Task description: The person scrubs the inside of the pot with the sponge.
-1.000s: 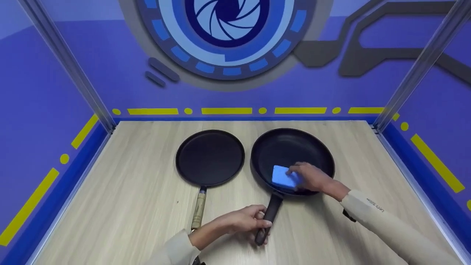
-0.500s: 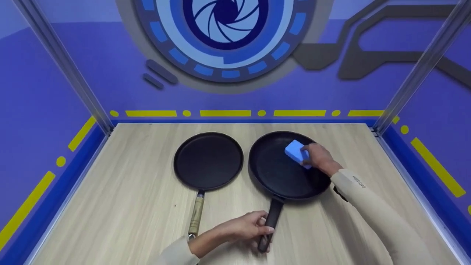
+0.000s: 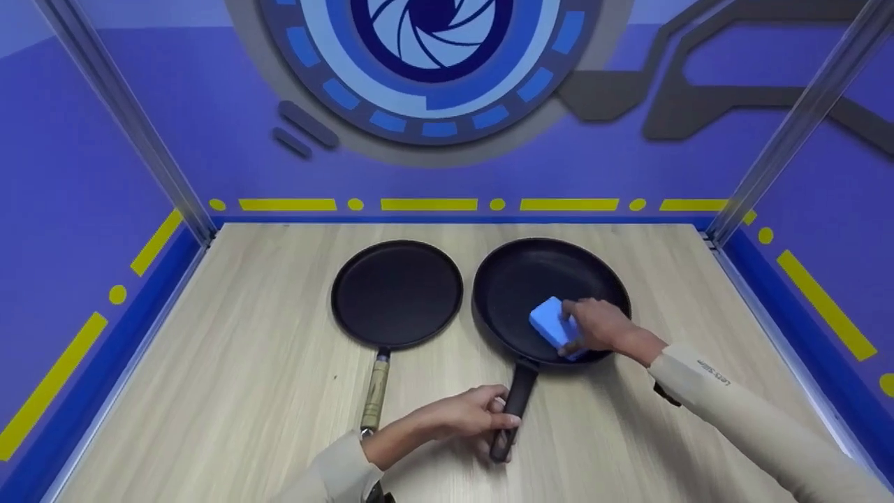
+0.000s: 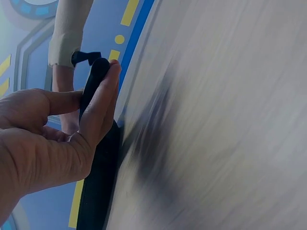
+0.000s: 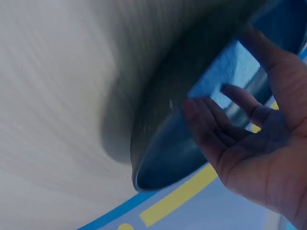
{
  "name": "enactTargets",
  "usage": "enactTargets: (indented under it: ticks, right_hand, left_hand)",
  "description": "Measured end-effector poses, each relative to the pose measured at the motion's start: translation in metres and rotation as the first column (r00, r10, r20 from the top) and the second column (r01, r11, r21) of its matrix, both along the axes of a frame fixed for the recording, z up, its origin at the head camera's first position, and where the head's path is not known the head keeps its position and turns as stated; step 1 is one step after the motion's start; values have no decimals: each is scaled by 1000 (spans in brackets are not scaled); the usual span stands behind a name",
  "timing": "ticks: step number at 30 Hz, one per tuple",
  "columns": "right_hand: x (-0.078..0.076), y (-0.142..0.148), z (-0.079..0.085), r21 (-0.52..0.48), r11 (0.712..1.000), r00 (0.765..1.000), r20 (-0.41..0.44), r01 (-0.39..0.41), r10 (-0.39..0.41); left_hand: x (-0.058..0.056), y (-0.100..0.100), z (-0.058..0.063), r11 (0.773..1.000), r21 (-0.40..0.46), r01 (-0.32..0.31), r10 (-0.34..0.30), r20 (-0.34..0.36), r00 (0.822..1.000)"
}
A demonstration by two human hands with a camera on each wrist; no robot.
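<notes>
A deep black frying pan rests on the right half of the table. My left hand grips its black handle, thumb on top and fingers beneath, as the left wrist view also shows with the hand around the handle. Inside the pan, toward its near right side, my right hand holds a light blue sponge against the bottom. In the right wrist view the fingers of the right hand curl over the pan's rim area at the sponge.
To the left of the frying pan lies a flat black crepe pan with a wooden handle pointing toward me. Blue panels with yellow marks enclose the wooden table at the back and both sides.
My right hand swept the sponge from the pan's near side up to its far right, then back down toward the near right. The left hand keeps its grip on the handle.
</notes>
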State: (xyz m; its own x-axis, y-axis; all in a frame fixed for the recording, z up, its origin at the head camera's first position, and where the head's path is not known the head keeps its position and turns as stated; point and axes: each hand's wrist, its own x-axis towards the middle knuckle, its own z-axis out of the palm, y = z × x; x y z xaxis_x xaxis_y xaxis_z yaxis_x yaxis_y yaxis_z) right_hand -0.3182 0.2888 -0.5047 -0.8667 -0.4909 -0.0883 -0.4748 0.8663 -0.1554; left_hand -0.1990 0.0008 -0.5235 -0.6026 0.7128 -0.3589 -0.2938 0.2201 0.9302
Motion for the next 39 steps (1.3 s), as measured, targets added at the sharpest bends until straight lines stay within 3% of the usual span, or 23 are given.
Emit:
enactTargets:
  ticks: [3,7,12,16,21,26,30,33,37,39]
  right_hand:
    - [1,-1,0,-26,1000,1000,-13,-15,15]
    - [-14,7,2,-19,1000,1000,-25,-11,11]
    - [-36,27,-4,-10,999,995,-93,40,-41]
    - [-42,29,-6,-13,996,991,-97,90,-90]
    - [-37,16,0,53,979,981,-14,195,-194]
    - [-20,-1,3,115,960,962,72,254,-263]
    - [-1,-18,3,102,974,974,76,204,-212]
    - [10,-30,0,58,992,993,19,113,-114]
    - [13,-41,-7,-10,1000,996,-91,-12,11]
    - [9,-44,-9,-38,998,994,-103,-41,37]
  left_hand:
    - [0,1,1,999,-44,-14,12,-46,999]
    - [0,3,3,994,-109,-22,10,-115,993]
    - [3,7,2,993,-115,-34,18,-141,990]
    - [4,7,2,993,-117,-31,13,-149,989]
    - [2,3,2,988,-152,-32,7,-164,986]
    - [0,3,4,987,-155,-35,7,-178,984]
    - [0,3,5,986,-161,-48,17,-186,982]
    - [1,3,3,987,-156,-49,20,-183,983]
    - [1,2,2,989,-144,-41,13,-185,983]
    - [1,2,2,989,-145,-37,9,-188,982]
